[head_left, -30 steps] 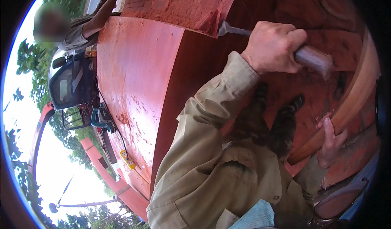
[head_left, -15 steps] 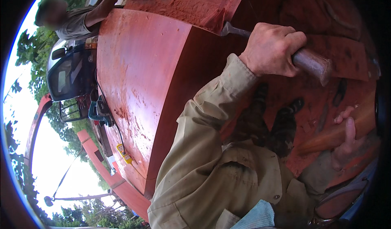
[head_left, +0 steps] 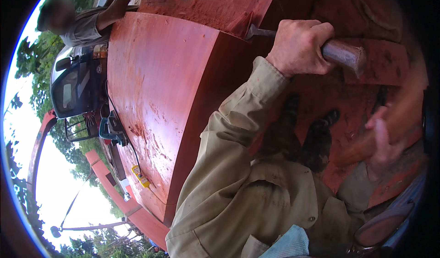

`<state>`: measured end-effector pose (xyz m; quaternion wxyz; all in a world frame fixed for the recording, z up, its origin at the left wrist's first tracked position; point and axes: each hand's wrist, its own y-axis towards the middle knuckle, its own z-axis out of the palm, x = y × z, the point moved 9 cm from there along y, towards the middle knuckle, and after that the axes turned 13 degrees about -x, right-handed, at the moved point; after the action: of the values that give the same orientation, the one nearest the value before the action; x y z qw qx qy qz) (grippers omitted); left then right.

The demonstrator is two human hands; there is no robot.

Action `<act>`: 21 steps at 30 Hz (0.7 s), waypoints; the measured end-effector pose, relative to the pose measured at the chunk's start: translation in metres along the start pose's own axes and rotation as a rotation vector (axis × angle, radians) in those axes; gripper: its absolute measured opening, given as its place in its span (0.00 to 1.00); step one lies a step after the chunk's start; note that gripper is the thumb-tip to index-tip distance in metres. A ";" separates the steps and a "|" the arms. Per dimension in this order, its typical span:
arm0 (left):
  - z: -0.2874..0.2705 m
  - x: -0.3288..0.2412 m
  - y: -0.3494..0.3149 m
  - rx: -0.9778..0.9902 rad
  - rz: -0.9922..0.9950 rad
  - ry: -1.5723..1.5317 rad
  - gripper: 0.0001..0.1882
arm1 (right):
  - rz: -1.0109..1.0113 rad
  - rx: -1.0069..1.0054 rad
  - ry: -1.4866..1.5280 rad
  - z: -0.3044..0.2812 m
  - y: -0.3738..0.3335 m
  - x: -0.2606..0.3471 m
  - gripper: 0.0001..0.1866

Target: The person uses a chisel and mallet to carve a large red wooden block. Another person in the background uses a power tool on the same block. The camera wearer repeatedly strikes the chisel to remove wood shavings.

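My left hand is closed around the thick handle of a chisel. Its metal blade meets the end edge of a rough-cut reddish timber, where a notch with raw, chipped wood shows. My right hand, smeared by motion, is wrapped around a thick brown wooden club, held to the right of the chisel's butt end and apart from it. A smooth, broad reddish wood face lies left of my left forearm.
A teal power planer with a black cord and a yellow socket block lie along the wood's left side. Another person leans at the upper left, near a dark vehicle. Curved timbers stand at the lower left.
The wooden club and my right hand have swung up, nearer the chisel's butt. My left hand and the chisel have shifted slightly left and up in view; the blade remains at the notch.
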<state>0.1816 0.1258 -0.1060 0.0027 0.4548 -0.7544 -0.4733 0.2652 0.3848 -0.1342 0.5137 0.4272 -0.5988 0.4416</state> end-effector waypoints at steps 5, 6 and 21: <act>-0.005 0.006 0.000 -0.025 -0.019 -0.018 0.14 | -0.193 -0.003 -0.123 0.037 -0.012 -0.002 0.26; -0.004 0.006 -0.002 0.014 -0.016 -0.024 0.14 | -0.218 0.078 -0.329 0.044 -0.015 -0.009 0.26; 0.000 0.007 -0.013 0.100 0.031 -0.035 0.14 | -0.152 0.142 -0.229 0.045 -0.004 0.004 0.21</act>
<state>0.1867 0.1191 -0.1180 -0.0261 0.4344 -0.7838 -0.4430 0.2580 0.3404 -0.1337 0.4423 0.5540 -0.5868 0.3912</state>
